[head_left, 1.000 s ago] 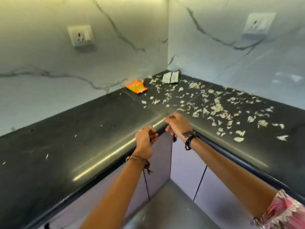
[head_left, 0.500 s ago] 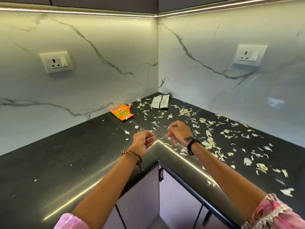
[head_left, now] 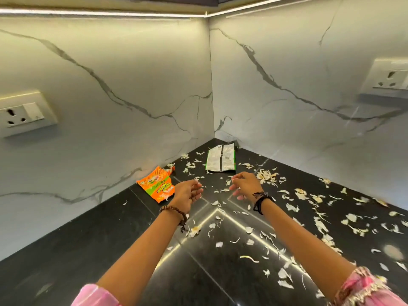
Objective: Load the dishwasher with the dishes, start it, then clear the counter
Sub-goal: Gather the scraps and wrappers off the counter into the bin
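I judge clearing barely begun; peels (head_left: pixel 267 175) and two wrappers (head_left: pixel 157 186) litter the counter (head_left: pixel 66 261); both hands (head_left: pixel 188 193) hover loosely curled, empty.

White marble wall (head_left: pixel 136 89) bears two sockets (head_left: pixel 21 115), (head_left: pixel 388 79).

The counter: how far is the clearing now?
Hardly begun. The counter is bare on the left, but peels, an orange packet and a white packet lie near the corner. The left hand and right hand hover open over the peels, holding nothing. The dishwasher is out of view.
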